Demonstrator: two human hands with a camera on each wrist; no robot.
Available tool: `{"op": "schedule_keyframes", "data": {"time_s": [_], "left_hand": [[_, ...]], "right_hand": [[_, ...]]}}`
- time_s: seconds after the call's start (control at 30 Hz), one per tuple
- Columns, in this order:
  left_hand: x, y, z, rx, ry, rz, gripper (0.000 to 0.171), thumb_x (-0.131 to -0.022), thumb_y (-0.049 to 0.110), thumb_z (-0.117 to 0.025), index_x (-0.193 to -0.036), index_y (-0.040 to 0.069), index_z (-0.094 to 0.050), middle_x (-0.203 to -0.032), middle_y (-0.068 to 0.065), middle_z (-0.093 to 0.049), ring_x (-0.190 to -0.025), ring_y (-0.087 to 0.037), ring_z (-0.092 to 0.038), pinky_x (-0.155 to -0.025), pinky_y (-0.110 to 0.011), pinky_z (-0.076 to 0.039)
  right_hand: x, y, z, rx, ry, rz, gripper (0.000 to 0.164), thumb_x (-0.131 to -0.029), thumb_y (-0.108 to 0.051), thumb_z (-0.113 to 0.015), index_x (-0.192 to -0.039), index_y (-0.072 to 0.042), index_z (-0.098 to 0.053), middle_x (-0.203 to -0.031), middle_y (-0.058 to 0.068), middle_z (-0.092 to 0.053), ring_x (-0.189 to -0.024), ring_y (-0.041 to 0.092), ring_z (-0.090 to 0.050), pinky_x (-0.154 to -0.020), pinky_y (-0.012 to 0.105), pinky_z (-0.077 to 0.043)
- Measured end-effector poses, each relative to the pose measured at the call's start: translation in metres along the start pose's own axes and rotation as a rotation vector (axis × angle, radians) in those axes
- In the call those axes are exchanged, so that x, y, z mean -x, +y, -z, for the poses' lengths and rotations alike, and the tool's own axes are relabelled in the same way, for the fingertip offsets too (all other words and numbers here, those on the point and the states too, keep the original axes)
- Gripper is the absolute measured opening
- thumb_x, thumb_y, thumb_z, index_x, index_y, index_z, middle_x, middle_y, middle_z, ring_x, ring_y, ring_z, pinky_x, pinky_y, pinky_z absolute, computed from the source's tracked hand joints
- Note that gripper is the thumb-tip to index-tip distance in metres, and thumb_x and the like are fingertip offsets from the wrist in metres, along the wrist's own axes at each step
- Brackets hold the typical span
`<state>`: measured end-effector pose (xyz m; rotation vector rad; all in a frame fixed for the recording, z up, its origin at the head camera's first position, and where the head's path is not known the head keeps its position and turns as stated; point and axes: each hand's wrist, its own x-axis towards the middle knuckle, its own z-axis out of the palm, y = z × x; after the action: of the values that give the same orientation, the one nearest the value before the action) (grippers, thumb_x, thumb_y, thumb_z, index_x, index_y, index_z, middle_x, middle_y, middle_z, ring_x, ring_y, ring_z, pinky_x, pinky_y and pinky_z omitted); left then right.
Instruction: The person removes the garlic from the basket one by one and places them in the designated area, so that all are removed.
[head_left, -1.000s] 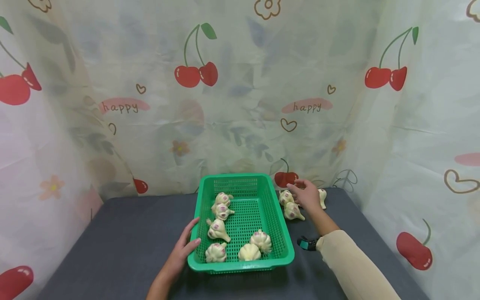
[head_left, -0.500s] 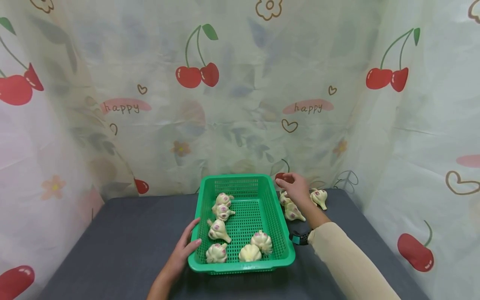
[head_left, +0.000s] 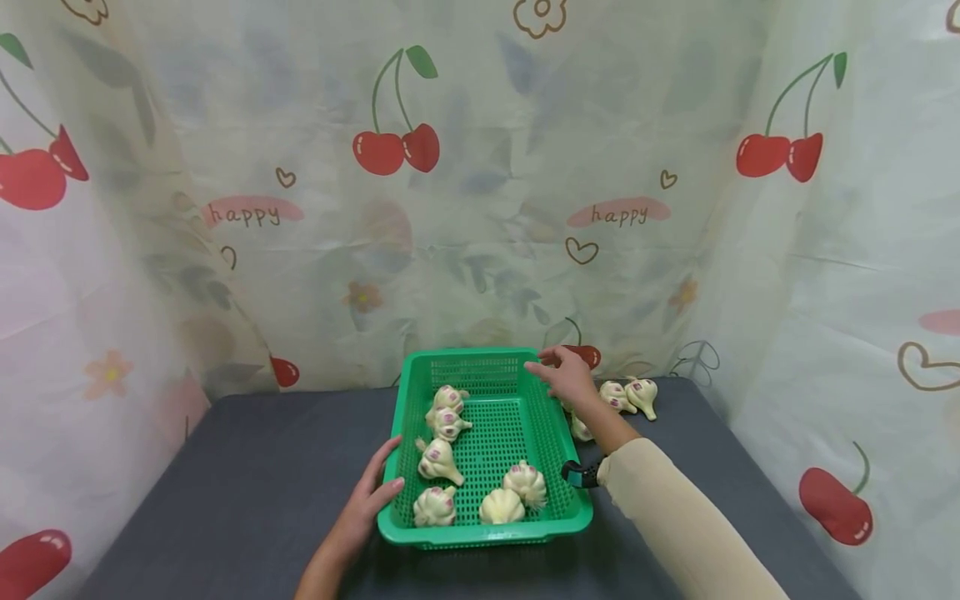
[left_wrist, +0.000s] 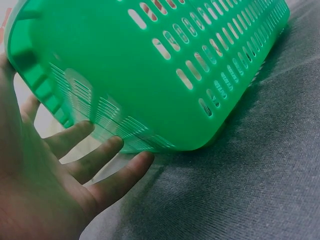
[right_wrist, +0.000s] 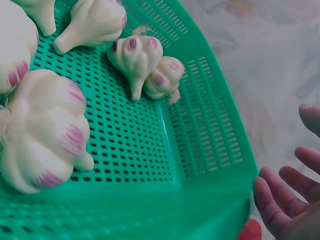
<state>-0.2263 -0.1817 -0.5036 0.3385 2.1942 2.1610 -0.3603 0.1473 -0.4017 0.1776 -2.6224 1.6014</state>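
A green plastic basket (head_left: 483, 537) with slotted sides stands on the dark tabletop, several garlic bulbs (head_left: 437, 461) inside it. My left hand (head_left: 366, 498) rests at its left rim, thumb over the edge. In the left wrist view the other fingers (left_wrist: 112, 182) extend loosely along the outer wall, spread apart. My right hand (head_left: 570, 379), fingers relaxed and holding nothing, is over the basket's far right corner. Beyond that corner, the right wrist view shows the spread fingers (right_wrist: 290, 195). Outside the basket, garlic bulbs (head_left: 642, 397) lie to the right, some partly hidden by the right hand and forearm.
A pale curtain (head_left: 480, 275) printed with cherries and hearts hangs close behind the table and along both sides. The dark tabletop (head_left: 270, 475) stretches left of the basket. A dark band with a teal part (head_left: 579, 473) is on the right wrist.
My right hand has moved left from above the loose garlic to the basket's far right corner, uncovering two bulbs on the right. The left hand and the basket stay in place.
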Motion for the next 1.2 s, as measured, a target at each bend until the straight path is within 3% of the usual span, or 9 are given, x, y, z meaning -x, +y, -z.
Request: {"op": "schedule_keyframes", "data": {"time_s": [0.2, 0.5, 0.77, 1.2], "left_hand": [[0.000, 0.000, 0.000, -0.005, -0.004, -0.002, 0.059, -0.101, 0.018, -0.050, -0.154, 0.019, -0.025, -0.155, -0.021, -0.022, -0.137, -0.038, -0.028, -0.102, -0.046, -0.034], [-0.002, -0.002, 0.001, -0.010, 0.003, 0.020, 0.058, -0.101, 0.021, -0.050, -0.154, 0.022, -0.025, -0.155, -0.017, -0.022, -0.137, -0.035, -0.029, -0.103, -0.048, -0.031], [0.000, -0.001, 0.000, -0.014, -0.001, 0.011, 0.058, -0.101, 0.020, -0.049, -0.154, 0.020, -0.025, -0.155, -0.020, -0.022, -0.137, -0.038, -0.029, -0.102, -0.049, -0.033], [0.000, 0.000, 0.002, -0.036, 0.000, 0.012, 0.059, -0.101, 0.021, -0.050, -0.154, 0.020, -0.025, -0.155, -0.019, -0.022, -0.137, -0.037, -0.027, -0.102, -0.049, -0.032]], "right_hand": [[-0.001, -0.005, -0.010, 0.027, -0.048, 0.014, 0.047, -0.092, -0.030, -0.069, -0.129, -0.004, -0.056, -0.131, 0.021, -0.052, -0.106, 0.039, -0.059, -0.077, 0.044, -0.053], [-0.004, -0.008, -0.023, -0.025, -0.126, 0.021, 0.048, -0.092, -0.030, -0.068, -0.131, -0.004, -0.055, -0.135, 0.023, -0.049, -0.109, 0.039, -0.056, -0.082, 0.051, -0.050], [-0.008, -0.007, -0.038, -0.015, -0.217, 0.029, 0.048, -0.092, -0.031, -0.069, -0.132, -0.008, -0.056, -0.133, 0.019, -0.053, -0.107, 0.033, -0.058, -0.071, 0.039, -0.053], [-0.004, -0.005, -0.060, -0.019, -0.513, 0.072, 0.045, -0.097, -0.029, -0.062, -0.132, -0.002, -0.054, -0.125, 0.018, -0.057, -0.101, 0.039, -0.063, -0.078, 0.048, -0.052]]}}
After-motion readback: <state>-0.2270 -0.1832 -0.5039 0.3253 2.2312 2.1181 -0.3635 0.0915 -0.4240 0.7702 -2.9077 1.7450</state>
